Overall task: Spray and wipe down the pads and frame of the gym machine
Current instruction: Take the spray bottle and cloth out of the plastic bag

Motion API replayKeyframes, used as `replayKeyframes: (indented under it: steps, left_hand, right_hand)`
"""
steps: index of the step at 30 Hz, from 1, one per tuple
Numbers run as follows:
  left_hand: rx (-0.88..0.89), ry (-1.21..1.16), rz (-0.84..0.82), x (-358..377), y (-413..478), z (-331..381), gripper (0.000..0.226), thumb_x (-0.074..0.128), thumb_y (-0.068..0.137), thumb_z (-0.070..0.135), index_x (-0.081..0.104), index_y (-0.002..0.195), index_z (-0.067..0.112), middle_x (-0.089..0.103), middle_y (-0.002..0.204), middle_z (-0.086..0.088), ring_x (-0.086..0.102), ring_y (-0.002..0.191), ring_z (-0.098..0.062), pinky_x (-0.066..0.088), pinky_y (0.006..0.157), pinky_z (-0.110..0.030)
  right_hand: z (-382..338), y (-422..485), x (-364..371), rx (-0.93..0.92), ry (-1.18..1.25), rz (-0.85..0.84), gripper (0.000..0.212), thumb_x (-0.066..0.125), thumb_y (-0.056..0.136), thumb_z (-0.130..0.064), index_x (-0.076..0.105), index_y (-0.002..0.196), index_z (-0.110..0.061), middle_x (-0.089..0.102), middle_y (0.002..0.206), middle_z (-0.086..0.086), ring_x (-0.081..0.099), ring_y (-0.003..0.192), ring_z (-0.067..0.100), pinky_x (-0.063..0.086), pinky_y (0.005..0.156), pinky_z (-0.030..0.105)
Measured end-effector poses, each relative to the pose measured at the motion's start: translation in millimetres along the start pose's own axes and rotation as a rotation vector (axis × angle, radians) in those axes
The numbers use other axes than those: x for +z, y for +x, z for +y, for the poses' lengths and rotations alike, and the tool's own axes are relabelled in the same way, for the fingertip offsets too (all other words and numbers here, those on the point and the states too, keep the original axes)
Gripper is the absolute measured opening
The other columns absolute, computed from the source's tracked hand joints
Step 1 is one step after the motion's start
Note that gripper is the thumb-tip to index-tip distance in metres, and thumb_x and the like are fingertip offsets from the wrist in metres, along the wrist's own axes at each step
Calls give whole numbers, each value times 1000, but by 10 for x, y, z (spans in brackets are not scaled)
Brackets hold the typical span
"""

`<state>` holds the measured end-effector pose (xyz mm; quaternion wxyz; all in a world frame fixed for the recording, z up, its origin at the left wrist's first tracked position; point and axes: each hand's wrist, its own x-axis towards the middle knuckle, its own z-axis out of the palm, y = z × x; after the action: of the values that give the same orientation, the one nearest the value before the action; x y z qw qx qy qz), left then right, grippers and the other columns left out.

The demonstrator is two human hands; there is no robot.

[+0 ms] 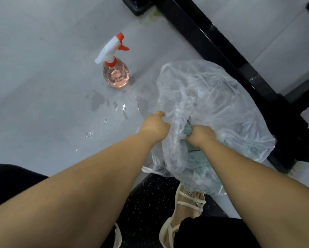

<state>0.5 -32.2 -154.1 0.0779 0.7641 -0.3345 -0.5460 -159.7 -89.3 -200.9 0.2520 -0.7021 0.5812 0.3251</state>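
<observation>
A clear plastic bag (211,104) lies on the grey floor by my feet, with teal cloths showing through it. My left hand (156,125) pinches the bag's edge. At the bag's mouth my right hand (201,136) grips a teal cloth (188,130). A spray bottle (116,68) with pink liquid, a white head and a red trigger stands upright on the floor to the left, apart from both hands. The black frame of the gym machine (220,47) runs diagonally behind the bag.
Wet patches and droplets (98,102) spot the floor between the bottle and the bag. A black frame foot (137,5) sits at the top. My foot in a white strappy sandal (187,210) is below the bag.
</observation>
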Motion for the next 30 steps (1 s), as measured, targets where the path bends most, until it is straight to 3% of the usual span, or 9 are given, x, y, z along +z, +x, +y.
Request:
replayKeyframes:
  steps: [5,9,12,15,18,21,26,28,30]
  left_hand:
    - [-76,-137,37,-209,-4,-8,43,40,94,18,45,137,22,55,130,-10,54,117,-32,44,98,-32]
    - [-255,-583,430,-621,17,-80,12,46,86,10,57,91,13,60,97,-13,56,87,-32,47,80,-30]
    - [-406,-748,806,-1014,2,-160,40,58,84,26,48,119,10,43,131,-13,49,112,-34,40,96,-36]
    - [-132,-371,984,-1368,-96,-173,71,63,81,40,31,140,15,26,147,-7,28,134,-27,27,106,-35]
    - [172,-61,803,-1599,6,-95,69,60,84,29,28,144,19,26,151,-4,27,137,-22,28,105,-33]
    - [144,-40,484,-1736,129,-8,51,57,87,26,41,136,20,49,135,-2,53,115,-24,42,87,-34]
    - [98,-56,446,-1785,130,103,17,49,93,7,56,106,16,56,94,8,60,70,2,46,78,-25]
    - [55,-108,472,-1773,136,93,20,46,94,4,52,103,20,55,79,9,56,49,-1,43,49,-17]
    - [38,-81,496,-1788,108,91,16,46,94,10,52,106,19,58,76,3,57,59,-12,38,47,-22]
  right_hand:
    - [-80,-260,-634,-51,263,-36,22,65,82,-33,59,84,-12,56,81,5,52,79,23,34,56,27]
    - [-186,-503,-1195,-57,199,-145,25,64,80,-25,63,96,-5,61,92,11,55,78,24,39,59,26]
    - [-309,-688,-1549,-93,123,-224,21,63,79,-20,62,94,-5,60,84,10,56,71,23,41,56,24]
    - [-487,-800,-1769,-175,127,-155,18,61,82,-21,56,95,-10,59,86,8,58,76,22,44,59,26]
    - [-680,-812,-1811,-233,174,-76,22,63,81,-21,52,99,-15,54,82,1,52,70,15,36,51,22]
    - [-871,-754,-1745,-273,285,-78,26,64,79,-18,54,102,-15,60,93,6,58,76,21,42,55,23]
    - [-1021,-687,-1635,-283,377,-81,36,63,79,-16,52,113,-12,61,103,10,62,86,26,49,68,27]
    - [-1020,-673,-1630,-281,393,-90,36,63,80,-16,51,113,-12,62,107,12,63,91,28,49,71,28]
    - [-1003,-688,-1639,-274,410,-95,40,63,81,-18,50,119,-13,61,111,11,62,94,27,50,76,29]
